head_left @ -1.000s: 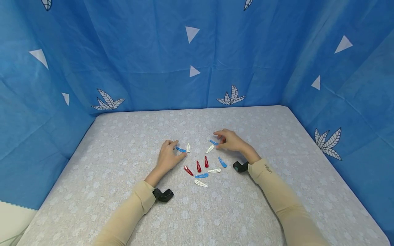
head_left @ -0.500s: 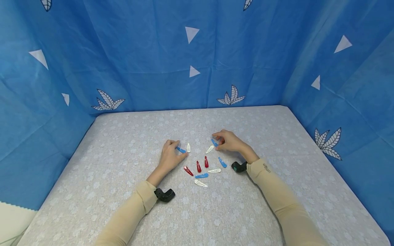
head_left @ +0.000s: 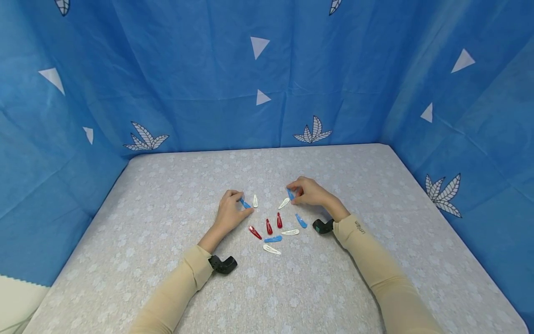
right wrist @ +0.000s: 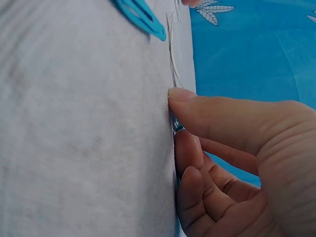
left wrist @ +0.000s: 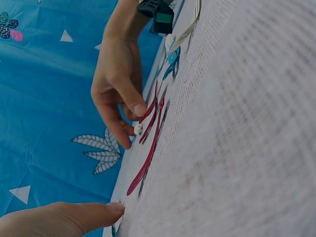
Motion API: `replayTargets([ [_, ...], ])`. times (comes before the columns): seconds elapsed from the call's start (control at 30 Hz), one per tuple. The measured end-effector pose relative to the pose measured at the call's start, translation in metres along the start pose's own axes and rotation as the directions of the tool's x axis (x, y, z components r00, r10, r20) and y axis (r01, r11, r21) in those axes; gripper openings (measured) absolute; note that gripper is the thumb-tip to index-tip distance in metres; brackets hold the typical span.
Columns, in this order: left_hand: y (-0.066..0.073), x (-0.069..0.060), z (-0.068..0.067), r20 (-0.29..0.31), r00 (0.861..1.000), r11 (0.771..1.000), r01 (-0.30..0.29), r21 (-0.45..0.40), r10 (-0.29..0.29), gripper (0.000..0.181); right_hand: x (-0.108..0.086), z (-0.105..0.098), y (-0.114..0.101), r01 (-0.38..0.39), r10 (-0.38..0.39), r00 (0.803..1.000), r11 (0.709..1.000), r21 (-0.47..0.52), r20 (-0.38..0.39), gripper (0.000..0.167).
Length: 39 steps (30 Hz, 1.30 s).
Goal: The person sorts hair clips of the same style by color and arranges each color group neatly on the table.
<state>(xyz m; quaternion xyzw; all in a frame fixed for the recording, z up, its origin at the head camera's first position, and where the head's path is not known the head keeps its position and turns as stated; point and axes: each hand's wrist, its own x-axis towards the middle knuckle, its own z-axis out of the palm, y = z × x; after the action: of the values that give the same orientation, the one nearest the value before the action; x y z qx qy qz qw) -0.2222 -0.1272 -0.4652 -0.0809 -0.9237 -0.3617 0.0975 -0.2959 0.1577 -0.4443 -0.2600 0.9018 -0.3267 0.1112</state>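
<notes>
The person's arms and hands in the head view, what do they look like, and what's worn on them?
Both arms have long beige sleeves: the left sleeve and the right sleeve, which carries small dark lettering. The left wrist camera and right wrist camera are black; the right one has a green patch. The left hand and right hand are ungloved.

Head view, lower left: L sleeve was tan w/ a cuff. Lower right: R sleeve matched, w/ sm. dark letters. L blk cam was bent; R blk cam had a green sq.
</notes>
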Motion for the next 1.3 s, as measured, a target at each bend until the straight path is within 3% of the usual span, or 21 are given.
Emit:
replayTargets([
  [0.63, -0.005, 0.0046, -0.0054, 0.016, 1.0, 1.0, -0.018, -0.015, 0.018, 0.051, -0.0036, -0.0006, -0.0031, -0.011, 0.011, 1.0, 0.999, 0.037, 0.003, 0.049],
  [1.3, -0.0021, 0.0052, -0.0082, 0.007, 0.997, 0.997, 0.071, -0.041, -0.071, 0.05, -0.0012, -0.0018, -0.0035, -0.007, 0.006, 1.0, 1.0, 0.012, 0.01, 0.048],
])
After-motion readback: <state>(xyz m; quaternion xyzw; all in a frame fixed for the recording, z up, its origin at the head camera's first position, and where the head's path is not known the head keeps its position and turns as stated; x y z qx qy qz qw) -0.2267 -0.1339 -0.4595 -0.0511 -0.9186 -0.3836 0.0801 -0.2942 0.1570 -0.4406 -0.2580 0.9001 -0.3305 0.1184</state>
